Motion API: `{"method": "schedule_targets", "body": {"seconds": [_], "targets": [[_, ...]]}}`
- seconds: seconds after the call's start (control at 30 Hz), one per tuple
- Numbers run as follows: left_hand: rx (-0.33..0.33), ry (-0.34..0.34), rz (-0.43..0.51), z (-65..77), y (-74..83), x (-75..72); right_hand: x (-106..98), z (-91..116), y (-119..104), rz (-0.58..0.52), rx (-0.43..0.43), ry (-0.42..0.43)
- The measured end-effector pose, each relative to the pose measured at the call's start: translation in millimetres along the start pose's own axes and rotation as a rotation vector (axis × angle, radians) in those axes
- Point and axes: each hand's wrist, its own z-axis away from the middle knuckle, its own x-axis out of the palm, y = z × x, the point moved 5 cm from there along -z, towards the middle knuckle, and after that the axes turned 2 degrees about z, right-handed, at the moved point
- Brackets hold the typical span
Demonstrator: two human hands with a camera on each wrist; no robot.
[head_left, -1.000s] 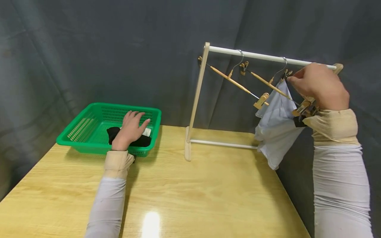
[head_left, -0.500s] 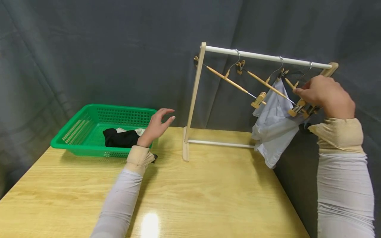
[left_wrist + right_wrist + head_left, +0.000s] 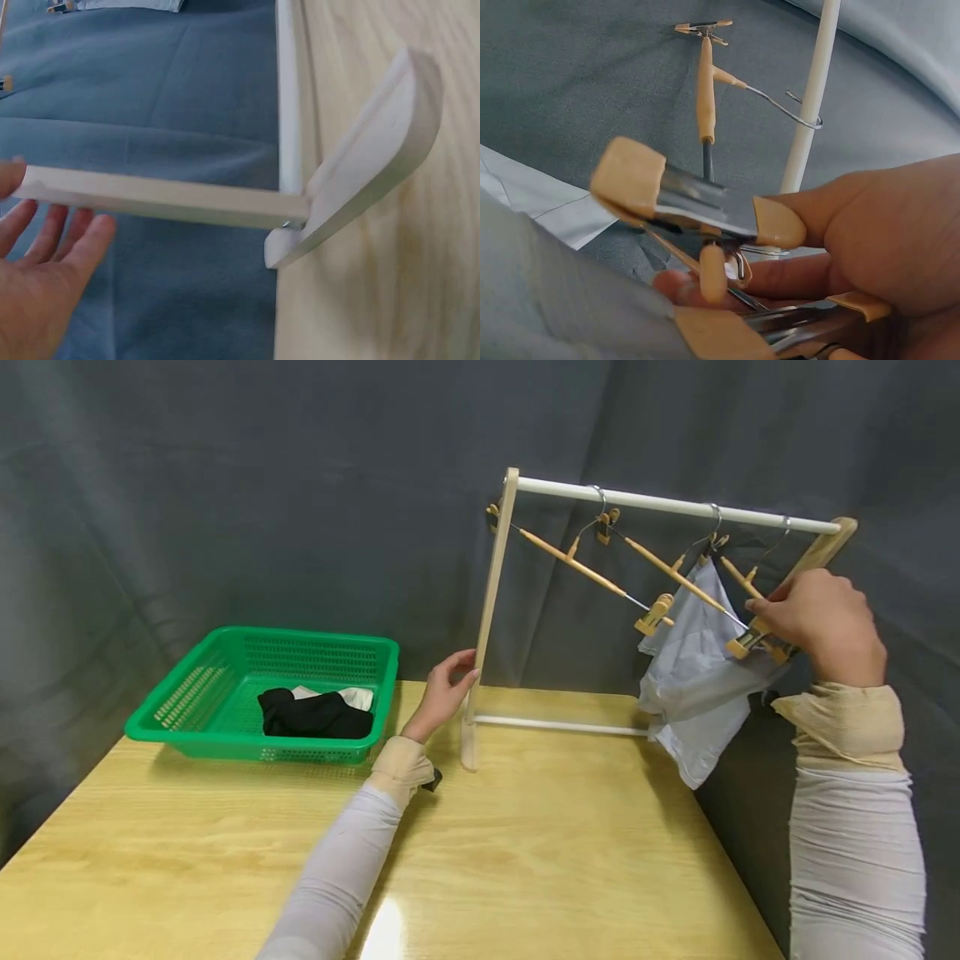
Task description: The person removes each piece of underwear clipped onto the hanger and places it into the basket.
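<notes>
In the head view my left hand (image 3: 441,695) is at the left post (image 3: 491,593) of a small clothes rack, its fingertips reaching the wood. The left wrist view has the post (image 3: 165,196) between thumb and loosely spread fingers, which are not closed round it. At the rack's right end my right hand (image 3: 828,622) grips the rightmost clip hanger (image 3: 738,578), thumb and fingers near its front clip. A pale grey cloth (image 3: 693,685) hangs from that hanger. The right wrist view shows a clip (image 3: 697,199) by the thumb; part of the hanger is hidden behind the hand.
Two other clip hangers, a left one (image 3: 573,562) and a middle one (image 3: 675,575), hang from the white rail (image 3: 667,505). A green basket (image 3: 202,747) with black cloth (image 3: 315,717) and white cloth (image 3: 356,697) stands left on the wooden table (image 3: 525,860). Dark curtain hangs behind.
My left hand has moved right, from over the basket to the rack's left post. My right hand has come down from near the rail, staying at the rightmost hanger and its cloth.
</notes>
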Motion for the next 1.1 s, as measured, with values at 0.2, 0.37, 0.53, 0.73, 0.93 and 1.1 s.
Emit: {"method": "schedule_targets", "body": {"seconds": [0.2, 0.37, 0.53, 0.73, 0.93, 1.1], "targets": [[0.01, 0.038, -0.003, 7.8, 18.3, -2.5, 0.0, 0.5, 3.6, -0.052, 0.032, 0.039], [0.016, 0.054, -0.001, 8.5, 27.3, -1.8, -2.8, -0.9, 6.5, -0.099, 0.068, 0.084], [0.017, 0.049, 0.003, 8.2, 28.1, 0.0, -3.2, 0.2, 10.4, -0.145, 0.094, 0.1], [0.036, 0.065, -0.014, 7.2, 29.4, 0.1, -4.1, -1.2, 13.3, -0.147, 0.109, 0.145], [0.039, 0.073, -0.031, 6.2, 25.2, 0.6, -7.9, -0.8, 15.1, -0.114, 0.107, 0.207], [0.035, 0.085, -0.027, 1.2, 6.4, 3.3, -12.6, 2.8, 16.0, -0.113, 0.128, 0.271]]}}
